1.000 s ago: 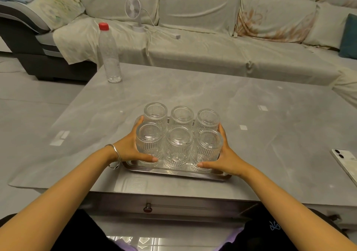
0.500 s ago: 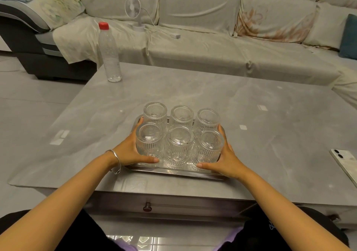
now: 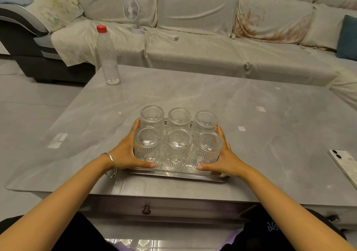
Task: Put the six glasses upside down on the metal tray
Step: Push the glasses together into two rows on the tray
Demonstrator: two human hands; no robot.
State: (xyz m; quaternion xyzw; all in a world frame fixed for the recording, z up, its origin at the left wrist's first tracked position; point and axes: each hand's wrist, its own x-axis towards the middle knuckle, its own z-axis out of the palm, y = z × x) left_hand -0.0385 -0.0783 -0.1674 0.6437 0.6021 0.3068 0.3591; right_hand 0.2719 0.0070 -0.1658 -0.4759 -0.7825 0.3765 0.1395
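Note:
Several ribbed clear glasses [image 3: 177, 146] stand upside down in two rows of three on the metal tray [image 3: 173, 175], which is near the front edge of the grey table [image 3: 260, 134]. My left hand [image 3: 125, 152] grips the tray's left end, with its thumb along the front by the near-left glass. At the right end my right hand [image 3: 226, 160] grips the same way, its thumb by the near-right glass. Both hands' fingers run up the sides of the outer glasses. The tray's back rim is hidden behind the glasses.
A clear plastic bottle [image 3: 108, 57] with a red cap stands at the table's far left corner. A white phone [image 3: 345, 163] lies at the right edge. Behind the table is a covered sofa [image 3: 212, 48] with a small white fan [image 3: 132, 13]. A drawer knob [image 3: 146, 209] sits below the table front.
Both hands have stayed on the tray's ends. The tray and glasses have barely shifted; the near glasses look slightly tilted compared with before.

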